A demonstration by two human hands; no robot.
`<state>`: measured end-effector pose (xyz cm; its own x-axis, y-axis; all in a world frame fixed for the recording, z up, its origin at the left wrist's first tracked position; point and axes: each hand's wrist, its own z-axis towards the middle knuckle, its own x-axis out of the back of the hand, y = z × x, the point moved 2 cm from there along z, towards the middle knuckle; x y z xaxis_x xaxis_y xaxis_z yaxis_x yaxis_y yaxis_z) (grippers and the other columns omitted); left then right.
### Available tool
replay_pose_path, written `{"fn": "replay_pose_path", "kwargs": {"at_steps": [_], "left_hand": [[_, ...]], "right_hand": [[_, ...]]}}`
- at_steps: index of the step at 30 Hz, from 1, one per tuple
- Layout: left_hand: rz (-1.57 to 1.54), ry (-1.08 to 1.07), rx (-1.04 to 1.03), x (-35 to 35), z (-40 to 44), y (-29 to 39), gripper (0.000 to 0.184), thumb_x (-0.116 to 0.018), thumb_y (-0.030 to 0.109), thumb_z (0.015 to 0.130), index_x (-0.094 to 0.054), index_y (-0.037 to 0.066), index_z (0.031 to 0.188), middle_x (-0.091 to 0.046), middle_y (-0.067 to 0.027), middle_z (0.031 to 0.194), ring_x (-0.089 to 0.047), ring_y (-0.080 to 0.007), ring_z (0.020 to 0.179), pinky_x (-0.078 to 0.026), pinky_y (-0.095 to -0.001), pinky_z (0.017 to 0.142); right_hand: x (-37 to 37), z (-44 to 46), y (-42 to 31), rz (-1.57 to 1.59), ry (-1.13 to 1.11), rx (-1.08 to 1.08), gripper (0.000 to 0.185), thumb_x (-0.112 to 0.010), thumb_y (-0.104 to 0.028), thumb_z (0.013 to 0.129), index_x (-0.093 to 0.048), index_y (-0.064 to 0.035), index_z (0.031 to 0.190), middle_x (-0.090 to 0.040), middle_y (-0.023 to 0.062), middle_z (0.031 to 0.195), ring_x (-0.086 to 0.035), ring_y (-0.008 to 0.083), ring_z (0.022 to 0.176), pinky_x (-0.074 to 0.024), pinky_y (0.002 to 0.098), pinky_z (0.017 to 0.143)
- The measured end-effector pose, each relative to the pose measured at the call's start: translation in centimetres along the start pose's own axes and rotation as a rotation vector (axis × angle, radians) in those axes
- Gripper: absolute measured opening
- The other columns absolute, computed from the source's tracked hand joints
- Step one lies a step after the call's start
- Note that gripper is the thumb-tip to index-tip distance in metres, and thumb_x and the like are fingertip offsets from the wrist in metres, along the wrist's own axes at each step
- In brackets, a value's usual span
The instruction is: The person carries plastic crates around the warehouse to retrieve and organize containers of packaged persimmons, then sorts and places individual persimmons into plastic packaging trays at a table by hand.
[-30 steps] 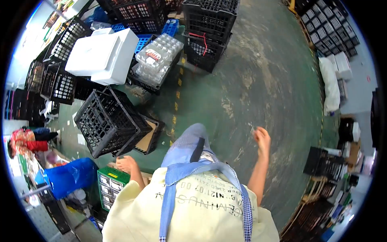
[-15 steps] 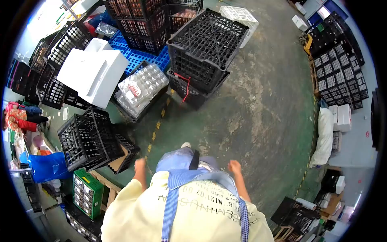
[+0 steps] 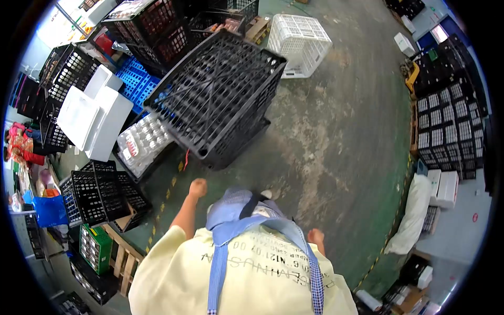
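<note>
My left hand [image 3: 198,188] is curled into a loose fist in front of me, with nothing seen in it. My right hand [image 3: 316,236] hangs low by my side, fingers curled and holding nothing that I can see. Neither hand touches anything. Nearest to my left hand is a stack of black plastic crates [image 3: 215,94], the top one upside down, with a red cord [image 3: 186,158] at its near corner. Left of it, clear plastic egg cartons [image 3: 143,143] lie in a black crate.
White foam boxes [image 3: 107,118] and black crates [image 3: 94,194] stand at left, above a green crate [image 3: 95,247] and a wooden pallet [image 3: 125,262]. A white crate [image 3: 299,44] is ahead. A white sack [image 3: 412,215] and stacked crates [image 3: 449,126] line the right. Worn floor [image 3: 336,142] lies between.
I have moved forward, so the black crate stack and white crate look closer. My left hand has swung forward and up, while my right hand has dropped back.
</note>
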<state>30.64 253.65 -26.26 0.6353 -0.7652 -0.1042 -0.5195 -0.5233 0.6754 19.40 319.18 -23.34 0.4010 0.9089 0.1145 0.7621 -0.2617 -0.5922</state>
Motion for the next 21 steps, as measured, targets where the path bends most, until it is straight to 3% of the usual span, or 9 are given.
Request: {"fn": "replay_pose_path", "kwargs": {"at_steps": [1, 2, 3, 6, 10, 12, 14, 17, 21], "left_hand": [[0.024, 0.19, 0.134, -1.0, -1.8, -0.7, 0.005, -0.056, 0.007, 0.083, -0.06, 0.008, 0.082, -0.052, -0.0019, 0.062, -0.048, -0.0121, 0.047, -0.037, -0.0278, 0.04], [0.003, 0.222, 0.114, -3.0, -5.2, 0.6, 0.014, -0.053, 0.005, 0.082, -0.054, 0.01, 0.069, -0.048, -0.0009, 0.058, -0.045, -0.0117, 0.045, -0.035, -0.0273, 0.039], [-0.037, 0.185, 0.084, -3.1, -5.5, -1.2, 0.018, -0.051, 0.005, 0.081, -0.05, 0.011, 0.065, -0.046, -0.0006, 0.057, -0.044, -0.0118, 0.045, -0.034, -0.0272, 0.039], [-0.292, 0.199, 0.114, -4.5, -7.7, -5.3, 0.027, -0.049, 0.006, 0.081, -0.042, 0.013, 0.056, -0.043, -0.0003, 0.053, -0.041, -0.0115, 0.043, -0.032, -0.0277, 0.037], [-0.358, 0.471, 0.425, -10.2, -8.8, -10.7, 0.009, -0.054, 0.019, 0.083, -0.051, 0.011, 0.079, -0.053, -0.0073, 0.069, -0.052, -0.0206, 0.056, -0.042, -0.0331, 0.045], [-0.368, 0.485, 0.587, -13.5, -5.6, -13.5, 0.016, -0.055, 0.024, 0.085, -0.053, 0.01, 0.093, -0.057, -0.0105, 0.079, -0.056, -0.0246, 0.065, -0.047, -0.0358, 0.051], [-0.342, 0.446, 0.64, -17.9, -1.9, -12.9, 0.029, -0.056, 0.03, 0.087, -0.055, 0.009, 0.107, -0.06, -0.0138, 0.089, -0.06, -0.0287, 0.074, -0.052, -0.0385, 0.056], [-0.207, 0.397, 0.501, -25.0, 2.6, -0.3, 0.025, -0.055, 0.026, 0.086, -0.057, 0.007, 0.102, -0.06, -0.0113, 0.086, -0.06, -0.0233, 0.064, -0.051, -0.0361, 0.055], [-0.069, 0.348, 0.218, -29.0, 14.2, 5.4, 0.022, -0.055, 0.026, 0.087, -0.057, 0.009, 0.1, -0.06, -0.0094, 0.08, -0.059, -0.0218, 0.061, -0.05, -0.0345, 0.053]], "right_hand": [[-3.3, 1.9, -5.8, -0.396, -0.089, 0.156, 0.014, -0.052, -0.011, 0.08, -0.057, -0.0069, 0.068, -0.058, 0.0082, 0.061, -0.056, 0.0196, 0.048, -0.0446, 0.0334, 0.043], [-6.2, 5.5, -9.7, -0.381, -0.108, 0.128, 0.012, -0.051, -0.012, 0.081, -0.059, -0.0069, 0.073, -0.057, 0.0084, 0.06, -0.053, 0.0182, 0.044, -0.0411, 0.0309, 0.038], [-9.7, 6.9, -15.1, -0.622, -0.212, 0.196, 0.01, -0.055, -0.014, 0.085, -0.06, -0.006, 0.083, -0.06, 0.008, 0.065, -0.055, 0.0166, 0.048, -0.0429, 0.03, 0.04], [-23.5, 9.6, -27.7, -0.687, -0.126, 0.277, 0.016, -0.057, -0.018, 0.091, -0.062, -0.0054, 0.099, -0.062, 0.0062, 0.072, -0.057, 0.014, 0.056, -0.0455, 0.0274, 0.046], [-38.0, 14.1, -38.2, -0.808, -0.391, 0.436, 0.021, -0.056, -0.018, 0.094, -0.06, -0.0046, 0.109, -0.065, 0.0066, 0.084, -0.06, 0.0128, 0.066, -0.0481, 0.026, 0.055], [-42.8, 13.7, -41.5, -0.85, -0.528, 0.505, 0.021, -0.056, -0.017, 0.093, -0.06, -0.0045, 0.11, -0.065, 0.0064, 0.086, -0.06, 0.0127, 0.067, -0.0482, 0.0262, 0.056], [-44.5, 15.4, -45.6, -0.912, -0.581, 0.516, 0.021, -0.057, -0.017, 0.093, -0.06, -0.0041, 0.109, -0.065, 0.0059, 0.085, -0.06, 0.0129, 0.066, -0.0478, 0.0266, 0.055], [-42.8, 21.2, -46.9, -0.976, -0.545, 0.437, 0.02, -0.059, -0.016, 0.09, -0.06, -0.0038, 0.106, -0.064, 0.0047, 0.078, -0.059, 0.0138, 0.06, -0.0461, 0.0275, 0.05], [-37.3, 28.8, -49.7, -1.141, -0.51, 0.194, 0.02, -0.062, -0.023, 0.087, -0.065, -0.0052, 0.094, -0.064, 0.0049, 0.074, -0.057, 0.0152, 0.054, -0.0456, 0.0305, 0.048]]}}
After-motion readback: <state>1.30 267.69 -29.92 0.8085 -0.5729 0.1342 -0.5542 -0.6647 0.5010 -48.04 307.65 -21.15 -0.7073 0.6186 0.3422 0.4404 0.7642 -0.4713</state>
